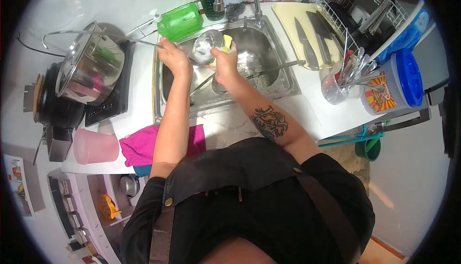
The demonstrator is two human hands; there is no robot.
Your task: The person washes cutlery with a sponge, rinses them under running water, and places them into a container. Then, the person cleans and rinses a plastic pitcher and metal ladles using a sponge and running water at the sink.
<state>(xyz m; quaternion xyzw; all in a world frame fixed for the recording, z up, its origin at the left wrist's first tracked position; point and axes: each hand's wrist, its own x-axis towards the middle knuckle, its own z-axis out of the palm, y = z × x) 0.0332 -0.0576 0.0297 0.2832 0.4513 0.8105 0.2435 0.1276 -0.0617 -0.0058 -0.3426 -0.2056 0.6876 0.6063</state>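
Two hands (176, 60) (226, 68) extend forward; ladle (205, 48) and sponge (227, 39) gripped.

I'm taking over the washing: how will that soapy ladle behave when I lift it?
The ladle will probably be slippery, as white suds coat its bowl. Its long, thin metal handle looks stiff. It may tip bowl-first, with that round bowl at one end.
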